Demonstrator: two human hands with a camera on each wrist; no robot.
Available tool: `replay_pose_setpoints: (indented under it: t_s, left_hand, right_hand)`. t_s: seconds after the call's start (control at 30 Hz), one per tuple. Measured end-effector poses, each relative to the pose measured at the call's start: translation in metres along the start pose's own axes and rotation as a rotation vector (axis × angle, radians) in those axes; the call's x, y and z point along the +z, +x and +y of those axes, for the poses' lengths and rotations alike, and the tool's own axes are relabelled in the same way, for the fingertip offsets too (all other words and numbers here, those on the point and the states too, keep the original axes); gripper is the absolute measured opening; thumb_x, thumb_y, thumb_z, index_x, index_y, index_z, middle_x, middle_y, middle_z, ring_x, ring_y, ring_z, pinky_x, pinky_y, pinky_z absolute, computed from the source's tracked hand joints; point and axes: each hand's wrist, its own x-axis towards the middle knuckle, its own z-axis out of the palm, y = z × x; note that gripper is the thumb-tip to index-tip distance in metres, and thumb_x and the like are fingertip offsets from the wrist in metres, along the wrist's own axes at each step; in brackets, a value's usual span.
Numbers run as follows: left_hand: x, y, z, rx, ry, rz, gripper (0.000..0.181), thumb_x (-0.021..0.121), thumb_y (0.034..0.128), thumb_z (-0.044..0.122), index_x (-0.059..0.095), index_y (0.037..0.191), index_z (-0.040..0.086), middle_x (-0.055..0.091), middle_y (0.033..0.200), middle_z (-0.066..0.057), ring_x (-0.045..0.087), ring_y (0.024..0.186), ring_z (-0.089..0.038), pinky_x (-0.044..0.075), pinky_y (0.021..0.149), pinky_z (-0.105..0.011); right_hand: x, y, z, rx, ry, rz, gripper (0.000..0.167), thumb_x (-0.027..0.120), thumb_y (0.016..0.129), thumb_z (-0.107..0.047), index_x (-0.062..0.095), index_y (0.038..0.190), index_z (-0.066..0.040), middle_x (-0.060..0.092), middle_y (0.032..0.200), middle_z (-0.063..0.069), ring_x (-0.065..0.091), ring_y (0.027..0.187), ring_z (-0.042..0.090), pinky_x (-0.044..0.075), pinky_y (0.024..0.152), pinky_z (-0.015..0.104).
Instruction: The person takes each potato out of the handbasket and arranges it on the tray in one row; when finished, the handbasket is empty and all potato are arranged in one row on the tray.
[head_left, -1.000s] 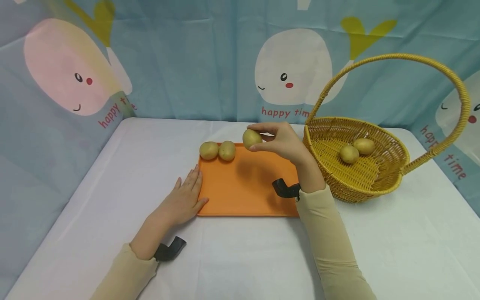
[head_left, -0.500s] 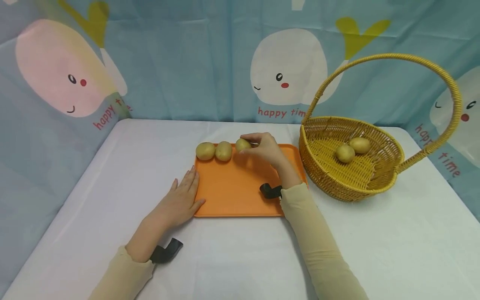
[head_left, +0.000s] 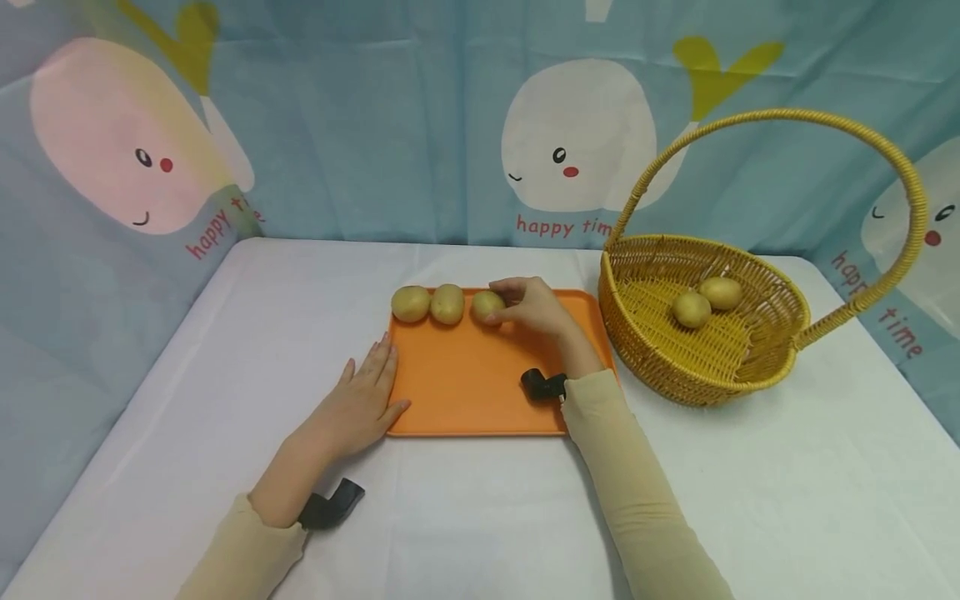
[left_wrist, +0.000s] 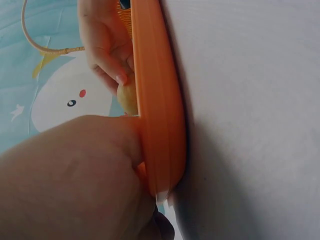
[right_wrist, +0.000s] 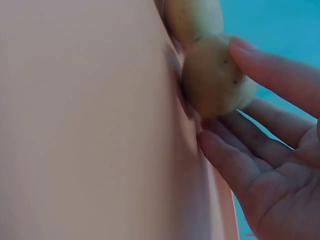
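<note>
In the head view, three potatoes sit in a row along the far edge of an orange tray (head_left: 457, 392). The left potato (head_left: 410, 304) and the middle potato (head_left: 447, 305) are side by side. My right hand (head_left: 536, 307) holds the right potato (head_left: 486, 307), thumb on its near side and fingers behind. That potato (right_wrist: 212, 77) and the thumb's contact show up close in the right wrist view. At the tray's left edge, my left hand (head_left: 358, 408) lies palm down, fingers extended and touching the rim.
A woven basket (head_left: 652, 354) with a tall arched handle stands right of the tray, holding two potatoes (head_left: 705, 302). White cloth (head_left: 480, 517) covers the table. A blue printed curtain (head_left: 375, 125) hangs behind and at the sides.
My right hand has carried its potato left and down to the tray's far edge, right of the other two. The left hand has stayed at the tray's left edge.
</note>
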Motion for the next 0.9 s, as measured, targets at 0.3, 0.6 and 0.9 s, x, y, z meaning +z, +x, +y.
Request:
replay_pose_setpoints:
  t_s: [0.3,0.6,0.9]
  left_hand:
    - [0.000,0.001,-0.001,0.007,-0.013,-0.004,0.073,0.051,0.0969,0.029,0.015,0.144,-0.013,0.005,0.153,-0.027,0.009,0.141,-0.041,0.011,0.108,-0.061]
    - [0.003,0.002,-0.002,0.000,-0.020,-0.011,0.075,0.051,0.0964,0.030,0.014,0.145,-0.013,0.004,0.154,-0.027,0.008,0.141,-0.040,0.010,0.108,-0.061]
    - [0.002,0.001,-0.002,0.008,-0.007,-0.007,0.074,0.050,0.0970,0.029,0.014,0.145,-0.014,0.005,0.153,-0.027,0.008,0.141,-0.041,0.011,0.108,-0.061]
  right_hand:
    - [-0.001,-0.001,-0.001,0.004,0.013,-0.080,0.052,0.075,0.078,-0.002,0.058,0.126,0.003,0.061,0.122,0.017,0.059,0.112,0.026,0.045,0.095,0.033]
    - [0.009,0.001,-0.004,0.083,0.026,0.053,0.046,0.079,0.076,-0.008,0.065,0.118,0.002,0.066,0.113,0.016,0.061,0.105,0.024,0.047,0.090,0.032]
    - [0.019,0.004,-0.005,0.151,0.121,0.184,0.048,0.080,0.073,-0.005,0.064,0.117,0.003,0.066,0.111,0.018,0.062,0.104,0.026,0.048,0.090,0.033]
